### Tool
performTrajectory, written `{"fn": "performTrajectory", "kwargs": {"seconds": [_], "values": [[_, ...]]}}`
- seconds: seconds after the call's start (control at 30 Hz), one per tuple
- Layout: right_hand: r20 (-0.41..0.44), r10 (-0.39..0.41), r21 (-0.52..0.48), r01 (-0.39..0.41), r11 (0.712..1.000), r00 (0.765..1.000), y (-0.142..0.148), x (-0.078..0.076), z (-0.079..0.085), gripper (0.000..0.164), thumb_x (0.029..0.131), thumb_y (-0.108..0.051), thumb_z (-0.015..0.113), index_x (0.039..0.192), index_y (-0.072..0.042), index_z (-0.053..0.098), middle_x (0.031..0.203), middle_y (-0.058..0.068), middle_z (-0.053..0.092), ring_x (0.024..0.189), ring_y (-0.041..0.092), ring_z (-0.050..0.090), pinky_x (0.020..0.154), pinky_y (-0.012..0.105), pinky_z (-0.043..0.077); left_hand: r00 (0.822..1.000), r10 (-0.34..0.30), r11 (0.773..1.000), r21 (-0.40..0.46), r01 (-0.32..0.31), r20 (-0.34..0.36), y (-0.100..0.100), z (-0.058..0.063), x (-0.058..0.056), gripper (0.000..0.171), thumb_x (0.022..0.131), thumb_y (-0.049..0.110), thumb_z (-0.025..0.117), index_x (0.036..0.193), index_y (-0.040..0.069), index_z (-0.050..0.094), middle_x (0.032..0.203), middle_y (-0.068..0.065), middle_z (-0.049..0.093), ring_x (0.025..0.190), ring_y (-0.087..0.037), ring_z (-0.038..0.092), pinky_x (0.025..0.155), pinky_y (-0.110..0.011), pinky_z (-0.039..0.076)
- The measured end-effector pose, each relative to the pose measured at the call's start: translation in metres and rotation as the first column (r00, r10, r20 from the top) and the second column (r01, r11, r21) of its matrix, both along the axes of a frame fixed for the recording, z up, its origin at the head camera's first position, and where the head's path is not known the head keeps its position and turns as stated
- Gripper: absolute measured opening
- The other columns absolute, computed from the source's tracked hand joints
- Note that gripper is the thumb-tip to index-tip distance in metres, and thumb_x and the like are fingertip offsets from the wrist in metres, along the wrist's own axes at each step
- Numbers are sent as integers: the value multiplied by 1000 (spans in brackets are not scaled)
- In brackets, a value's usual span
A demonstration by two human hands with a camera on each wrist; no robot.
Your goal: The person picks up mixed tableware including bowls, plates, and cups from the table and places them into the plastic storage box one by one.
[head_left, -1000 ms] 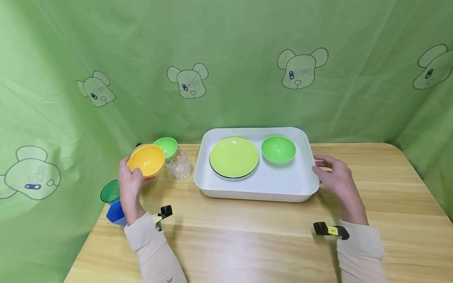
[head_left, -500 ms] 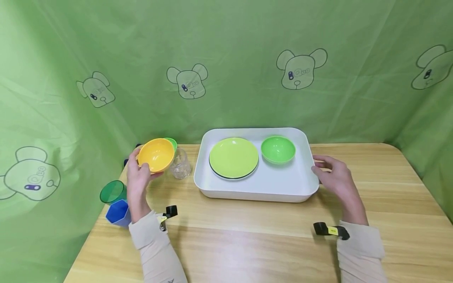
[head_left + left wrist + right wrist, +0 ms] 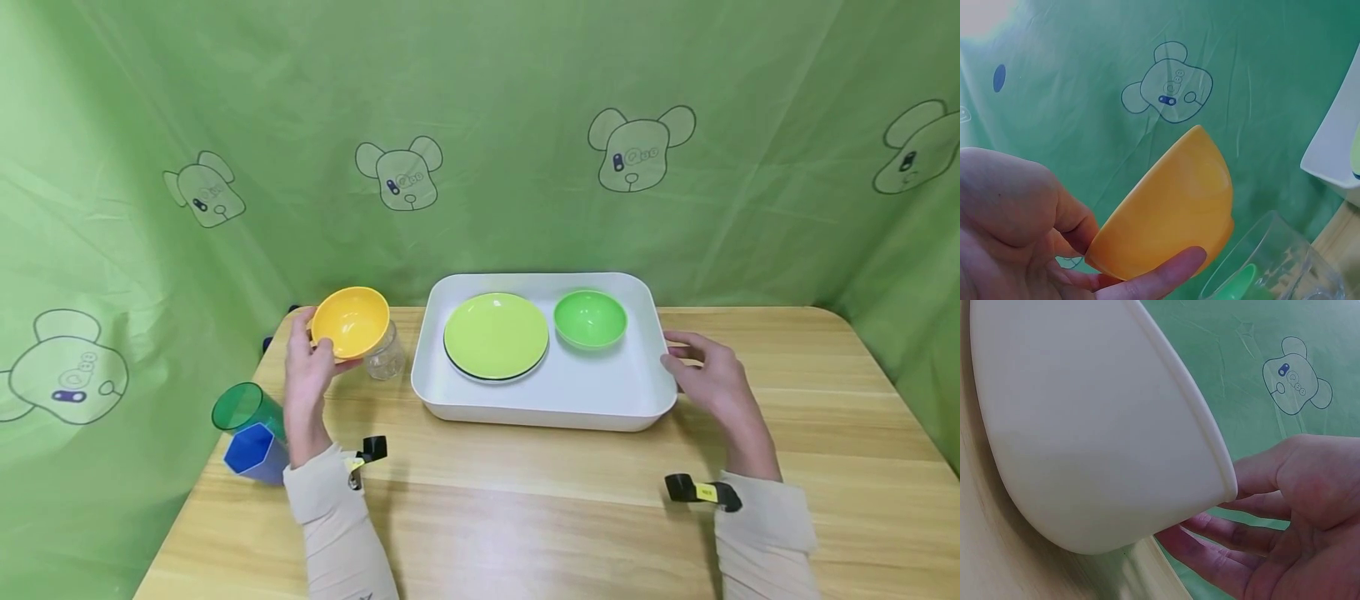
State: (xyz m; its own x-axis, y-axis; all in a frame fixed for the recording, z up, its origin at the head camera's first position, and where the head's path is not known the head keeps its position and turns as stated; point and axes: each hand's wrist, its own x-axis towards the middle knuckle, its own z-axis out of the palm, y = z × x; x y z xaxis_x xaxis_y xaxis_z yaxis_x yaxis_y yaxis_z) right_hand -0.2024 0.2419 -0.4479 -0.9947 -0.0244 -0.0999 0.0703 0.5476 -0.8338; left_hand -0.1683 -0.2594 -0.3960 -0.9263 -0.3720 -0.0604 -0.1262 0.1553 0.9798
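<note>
At the far left, stay clear of the translucent dark-green plastic cup (image 3: pixel 247 408) and, just nearer, the blue hexagonal cup (image 3: pixel 262 457); both lean beside your forearm, so a low elbow could knock them.

Your left hand (image 3: pixel 309 367) holds the round yellow-orange bowl (image 3: pixel 351 323) by its near-left side, thumb at the rim and fingers under the outer wall. The bowl hangs off the wooden table (image 3: pixel 517 500), hollow side tipped towards you. That one-sided hold probably lets it swing, so firm the fingers underneath and level the rim before travelling.

Just right and below, the clear faceted glass (image 3: pixel 386 360) stands partly covered by the bowl. The left wrist view shows a bright-green piece (image 3: pixel 1238 284) by it, too hidden to name. Lift a little before going right, or the bowl's base may clip the glass.

Farther right, the white rectangular plastic tray (image 3: pixel 581 385) carries the flat lime-green plate (image 3: pixel 496 335) on its left and the deep green bowl (image 3: pixel 590 321) on its right.

Your right hand (image 3: pixel 708 371) is at the tray's right wall; the wall hides its fingertips, so whether it pinches cannot be told. Brace lightly, without tilting.
</note>
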Motion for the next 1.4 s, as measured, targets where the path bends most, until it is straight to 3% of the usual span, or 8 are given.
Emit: {"fn": "performTrajectory", "kwargs": {"seconds": [0.57, 0.87, 1.4], "values": [[7, -3, -2, 3, 1000, 1000, 0, 0, 0, 54, 106, -25, 51, 152, 3, 43, 139, 34, 53, 124, 50, 55, 71, 12, 53, 997, -74, 997, 15, 74, -28, 17, 3, -7, 61, 103, -3, 31, 162, 9, 20, 150, -26, 32, 119, -44, 57, 74, -29, 63], [14, -4, -11, 5, 1000, 1000, -1, 0, 1, 54, 107, -24, 51, 152, 3, 43, 139, 34, 52, 123, 50, 57, 72, 14, 55, 992, -116, 993, 15, 117, -52, 26, 3, -10, 59, 102, -3, 31, 160, 8, 26, 140, -26, 34, 110, -41, 59, 75, -34, 64], [6, -1, -26, 1, 1000, 1000, -1, 1, 1, 54, 107, -23, 52, 153, 3, 42, 139, 35, 52, 122, 50, 56, 73, 16, 57, 980, -193, 980, 39, 194, -49, 47, 5, -17, 60, 103, -5, 31, 161, 8, 24, 149, -26, 31, 113, -43, 56, 76, -35, 64]]}}
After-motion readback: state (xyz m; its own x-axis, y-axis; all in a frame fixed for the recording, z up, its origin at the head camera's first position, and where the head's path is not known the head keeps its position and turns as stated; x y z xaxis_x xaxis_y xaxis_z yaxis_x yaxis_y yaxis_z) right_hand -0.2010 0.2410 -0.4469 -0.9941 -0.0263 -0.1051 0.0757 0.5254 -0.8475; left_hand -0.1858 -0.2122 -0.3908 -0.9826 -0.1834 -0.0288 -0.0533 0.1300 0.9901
